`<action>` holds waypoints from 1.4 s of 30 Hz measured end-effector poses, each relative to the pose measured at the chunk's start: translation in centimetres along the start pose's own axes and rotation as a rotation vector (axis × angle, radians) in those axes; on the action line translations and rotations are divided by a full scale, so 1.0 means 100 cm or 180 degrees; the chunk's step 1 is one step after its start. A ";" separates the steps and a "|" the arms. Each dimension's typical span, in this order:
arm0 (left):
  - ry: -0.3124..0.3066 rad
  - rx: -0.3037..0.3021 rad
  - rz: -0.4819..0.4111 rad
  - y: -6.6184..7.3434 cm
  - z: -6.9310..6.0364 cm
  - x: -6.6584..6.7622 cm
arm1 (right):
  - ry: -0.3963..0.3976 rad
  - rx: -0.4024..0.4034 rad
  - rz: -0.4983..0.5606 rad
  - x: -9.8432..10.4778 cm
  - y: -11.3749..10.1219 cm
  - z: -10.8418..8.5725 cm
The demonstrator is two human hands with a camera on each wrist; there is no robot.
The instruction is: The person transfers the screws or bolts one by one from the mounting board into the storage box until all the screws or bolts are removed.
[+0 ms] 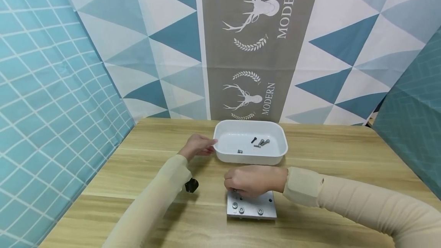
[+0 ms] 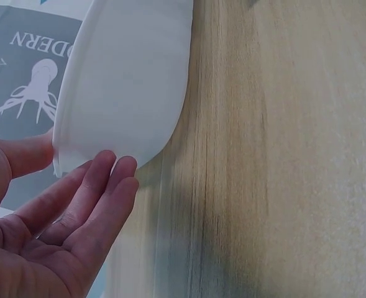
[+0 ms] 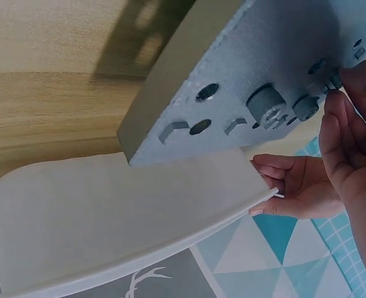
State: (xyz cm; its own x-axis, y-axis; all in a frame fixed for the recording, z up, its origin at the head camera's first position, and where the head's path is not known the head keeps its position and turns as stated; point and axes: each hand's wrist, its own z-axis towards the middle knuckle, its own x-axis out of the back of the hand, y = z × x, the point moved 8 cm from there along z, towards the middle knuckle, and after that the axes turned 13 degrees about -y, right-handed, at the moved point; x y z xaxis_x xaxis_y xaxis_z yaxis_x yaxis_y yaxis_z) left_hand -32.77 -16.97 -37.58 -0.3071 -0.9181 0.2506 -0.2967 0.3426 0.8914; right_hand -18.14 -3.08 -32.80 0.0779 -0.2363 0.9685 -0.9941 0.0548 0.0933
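My left hand (image 1: 198, 145) pinches the left end of a white plastic tray (image 1: 249, 159), thumb at the rim and fingers beneath, as the left wrist view shows. Several small bolts (image 1: 264, 142) lie inside the tray, one of them black. In front of it rests a grey metal plate (image 1: 266, 206) with drilled holes and socket head screws (image 1: 260, 211) standing in some of them. Over the plate's far left part, my right hand (image 1: 254, 180) pinches a small screw (image 3: 335, 81) at a hole; the fingers partly cover it.
The wooden table (image 1: 330, 148) runs back to a patterned cloth (image 1: 175, 49). A blue checked cloth (image 1: 41, 98) hangs at the left, a green one (image 1: 410, 98) at the right. Some small black object (image 1: 191, 185) shows by the left sleeve.
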 end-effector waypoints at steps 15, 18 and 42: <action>0.0006 0.0038 -0.0027 -0.005 0.003 -0.001 | 0.0228 0.0056 -0.0309 -0.005 -0.006 0.000; 0.0019 0.0060 -0.0013 -0.006 0.003 -0.002 | 0.0249 0.0071 -0.0296 -0.006 -0.006 0.000; 0.0052 0.0019 0.0002 -0.001 0.000 0.000 | 0.0246 0.0134 -0.0122 -0.003 -0.004 0.001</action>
State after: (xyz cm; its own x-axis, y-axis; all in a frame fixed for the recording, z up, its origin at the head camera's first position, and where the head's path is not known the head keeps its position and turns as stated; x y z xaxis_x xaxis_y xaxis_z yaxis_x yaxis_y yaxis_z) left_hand -32.80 -17.00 -37.65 -0.2924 -0.9210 0.2573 -0.3020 0.3442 0.8890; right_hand -17.81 -3.08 -33.15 0.1199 -0.1617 0.9795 -0.9925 0.0058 0.1224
